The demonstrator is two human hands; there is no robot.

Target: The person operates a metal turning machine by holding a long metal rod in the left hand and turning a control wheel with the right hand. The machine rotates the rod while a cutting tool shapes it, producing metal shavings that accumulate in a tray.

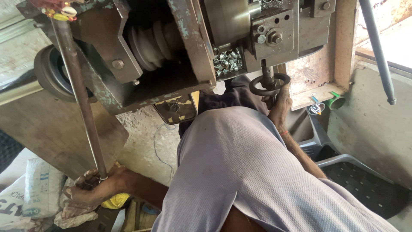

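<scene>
left hand (92, 189) clenched round the bottom end of the long steel lever rod (79, 92), low by the floor for leverage. right hand (279, 107) grips the small handwheel (269, 83) under the lathe slide (274, 32). tray of small metal sleeves (227, 60) sits just left of the handwheel.

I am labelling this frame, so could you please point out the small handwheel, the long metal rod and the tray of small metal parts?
Handwheel (269, 84), head view: on its dark rim, right side.
Metal rod (79, 92), head view: mid-shaft.
Tray of small metal parts (227, 61), head view: on the shiny pieces heaped inside it.
</scene>
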